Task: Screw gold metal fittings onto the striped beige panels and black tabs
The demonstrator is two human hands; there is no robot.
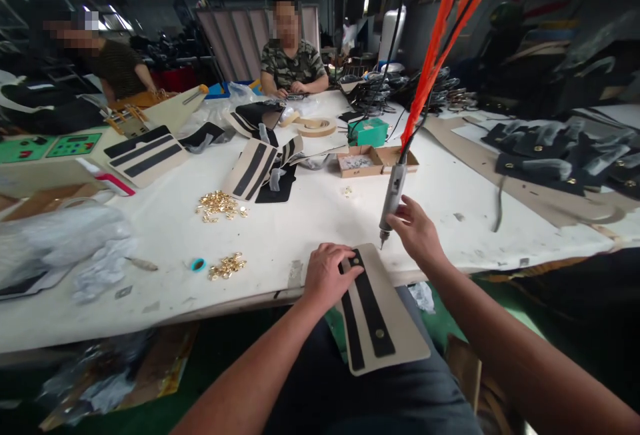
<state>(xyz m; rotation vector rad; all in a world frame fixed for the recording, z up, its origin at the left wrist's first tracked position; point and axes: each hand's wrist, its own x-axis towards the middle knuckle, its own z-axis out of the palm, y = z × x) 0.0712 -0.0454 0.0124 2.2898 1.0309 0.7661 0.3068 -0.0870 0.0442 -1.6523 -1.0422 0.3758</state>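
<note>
My left hand (327, 276) presses down on the top end of a beige panel with two black straps (380, 318), fingers curled over a strap. The panel lies half on the white table's front edge (240, 298) and half over my lap. My right hand (417, 231) grips a grey powered screwdriver (393, 198) held upright, its tip just above the panel's upper right corner. An orange and black cable (435, 41) runs up from the tool.
Two heaps of gold fittings (220, 205) (227, 266) and a small blue ring (199, 264) lie to the left. Cardboard boxes (375, 159), a green box (369, 131) and more striped panels (255, 168) sit further back. Two other people sit at the far side.
</note>
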